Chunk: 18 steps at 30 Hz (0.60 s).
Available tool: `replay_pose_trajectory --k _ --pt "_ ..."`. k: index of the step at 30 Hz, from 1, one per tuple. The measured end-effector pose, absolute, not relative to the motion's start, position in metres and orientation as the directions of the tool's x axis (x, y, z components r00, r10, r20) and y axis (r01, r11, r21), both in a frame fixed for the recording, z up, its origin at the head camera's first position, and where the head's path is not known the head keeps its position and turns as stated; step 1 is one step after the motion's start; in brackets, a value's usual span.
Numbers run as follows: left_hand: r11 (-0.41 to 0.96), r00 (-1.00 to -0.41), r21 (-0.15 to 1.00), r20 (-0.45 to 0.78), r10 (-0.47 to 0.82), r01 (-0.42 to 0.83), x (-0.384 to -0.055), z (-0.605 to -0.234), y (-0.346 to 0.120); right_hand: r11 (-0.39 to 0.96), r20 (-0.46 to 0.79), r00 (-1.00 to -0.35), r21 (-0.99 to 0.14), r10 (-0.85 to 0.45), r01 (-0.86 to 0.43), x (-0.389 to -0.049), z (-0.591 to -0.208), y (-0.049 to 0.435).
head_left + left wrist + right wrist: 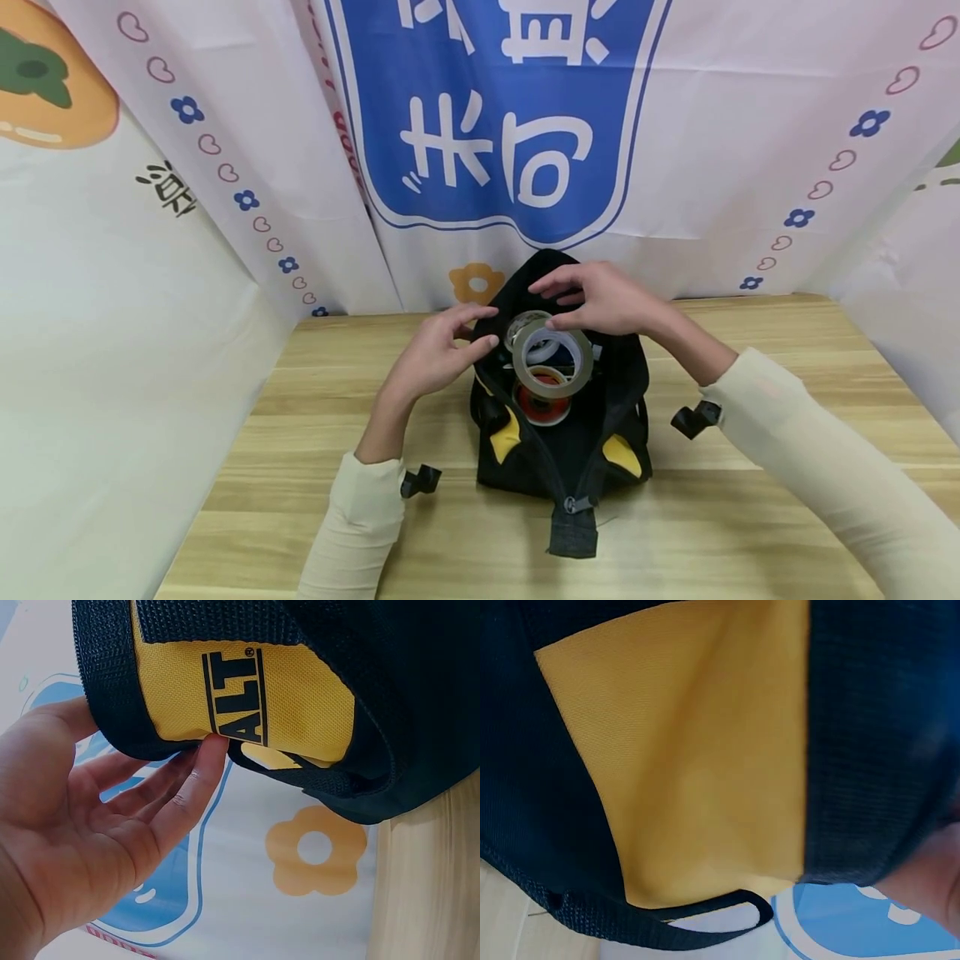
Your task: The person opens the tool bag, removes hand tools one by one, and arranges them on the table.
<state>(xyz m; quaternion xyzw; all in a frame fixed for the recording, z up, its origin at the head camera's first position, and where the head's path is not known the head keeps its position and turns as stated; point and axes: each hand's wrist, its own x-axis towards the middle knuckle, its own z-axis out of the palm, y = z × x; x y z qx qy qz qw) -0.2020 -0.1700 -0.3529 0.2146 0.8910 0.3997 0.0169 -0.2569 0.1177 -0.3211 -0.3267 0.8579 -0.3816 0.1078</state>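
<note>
A black and yellow tool bag (517, 471) stands unzipped on the wooden table, with a tan tape roll (517, 375) tilted on top inside. Beneath it show a clear tape roll (517, 329) and a red-centred roll (543, 410). My left hand (438, 350) holds the bag's left rim, thumb over the inner side and fingers outside. In the left wrist view, one fingertip touches the yellow side panel (300, 697). Over the opening, my right hand (607, 300) has its fingers extended and its thumb right at the tan roll's upper edge. The bag's side hides most of it in the right wrist view.
A zipper pull (573, 504) and end tab (573, 533) hang at the bag's front. Directly behind the bag rises a printed cloth backdrop (697, 167). Bare wooden tabletop (300, 467) extends on both sides, and a white side wall (90, 350) stands at left.
</note>
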Motion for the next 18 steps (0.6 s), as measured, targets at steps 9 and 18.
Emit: replay_pose_trajectory --k 9,18 --pt "0.594 -0.904 0.708 0.154 0.398 0.381 -0.202 -0.353 -0.170 0.491 0.037 -0.768 -0.749 -0.639 -0.445 -0.265 -0.329 0.114" --pt "0.584 -0.899 0.710 0.167 0.404 0.394 -0.202 -0.355 -0.170 0.536 0.001 -0.762 -0.710 -0.647 -0.457 -0.265 -0.338 0.109"
